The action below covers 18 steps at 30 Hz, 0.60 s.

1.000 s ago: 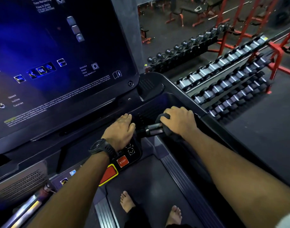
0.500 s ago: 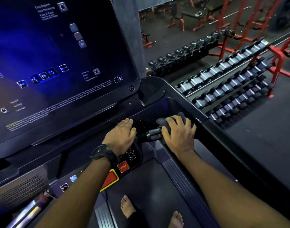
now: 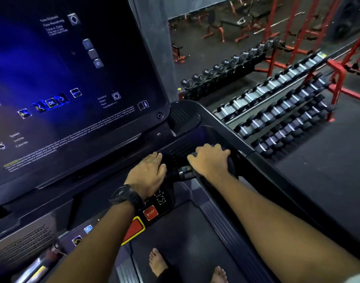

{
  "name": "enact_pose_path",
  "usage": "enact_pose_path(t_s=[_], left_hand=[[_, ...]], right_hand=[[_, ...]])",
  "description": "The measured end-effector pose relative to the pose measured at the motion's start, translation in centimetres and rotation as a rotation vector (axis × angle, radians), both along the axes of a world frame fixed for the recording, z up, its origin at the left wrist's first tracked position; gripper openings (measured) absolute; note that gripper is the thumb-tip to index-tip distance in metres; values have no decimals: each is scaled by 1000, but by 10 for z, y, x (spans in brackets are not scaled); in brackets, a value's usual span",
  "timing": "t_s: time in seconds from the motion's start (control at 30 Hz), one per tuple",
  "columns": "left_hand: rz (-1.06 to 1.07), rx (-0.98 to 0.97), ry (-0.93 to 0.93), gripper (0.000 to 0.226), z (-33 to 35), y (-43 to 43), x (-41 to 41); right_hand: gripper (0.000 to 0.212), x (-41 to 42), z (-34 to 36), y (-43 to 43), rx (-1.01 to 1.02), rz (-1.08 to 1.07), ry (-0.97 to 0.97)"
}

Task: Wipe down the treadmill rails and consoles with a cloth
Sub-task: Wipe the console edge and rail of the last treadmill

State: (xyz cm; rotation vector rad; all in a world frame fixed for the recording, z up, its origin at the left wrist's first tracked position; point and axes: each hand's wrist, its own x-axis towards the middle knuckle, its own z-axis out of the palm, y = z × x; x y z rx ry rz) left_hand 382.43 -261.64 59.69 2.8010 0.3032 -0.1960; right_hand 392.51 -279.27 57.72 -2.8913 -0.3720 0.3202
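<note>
A dark grey cloth (image 3: 231,166) is bunched under my right hand (image 3: 209,160), which grips it around the treadmill's short front handle bar (image 3: 185,173); only the cloth's edges show. My left hand (image 3: 147,175), with a black watch on the wrist, rests palm down on the black console panel just left of that bar, fingers relaxed. The big lit console screen (image 3: 69,82) fills the upper left. The right side rail (image 3: 262,172) runs down to the right past my forearm.
A red STOP button (image 3: 150,213) and a red-and-yellow safety key (image 3: 134,229) sit below my left wrist. My bare feet (image 3: 157,262) stand on the belt. Dumbbell racks (image 3: 277,111) and red gym frames stand beyond the right rail.
My right hand has slid the cloth along the handle bar, out to the right and back slightly left. My left hand has stayed on the console panel.
</note>
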Motion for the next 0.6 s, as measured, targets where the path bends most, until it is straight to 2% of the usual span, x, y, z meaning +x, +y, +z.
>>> enact_pose_path(t_s=[0.07, 0.13, 0.17, 0.23, 0.3, 0.33, 0.4, 0.47, 0.5, 0.6], left_hand=[[9, -2, -3, 54, 3, -1, 2], [14, 10, -19, 54, 3, -1, 4], [12, 17, -29, 54, 4, 0, 6], [10, 22, -21, 53, 3, 0, 5], [16, 18, -11, 54, 3, -1, 2], [21, 12, -6, 54, 3, -2, 1], [27, 10, -11, 54, 3, -2, 3], [26, 15, -17, 54, 2, 1, 5], [23, 17, -17, 54, 2, 1, 6], [20, 19, -6, 54, 3, 0, 4]], right_hand=[[42, -23, -6, 4, 24, -85, -156], [40, -35, -8, 2, 38, -22, -253], [42, -27, -5, 4, 20, 46, -201], [50, -3, 8, 14, -28, 120, 25], [53, -1, 9, 24, -72, 85, 95], [50, -14, 7, 24, -76, 64, 21], [41, -43, -4, 21, 45, -7, -193], [37, -59, -11, 14, 92, 33, -313], [40, -52, -8, 15, 76, 67, -285], [53, -16, 13, 33, -40, 190, -15]])
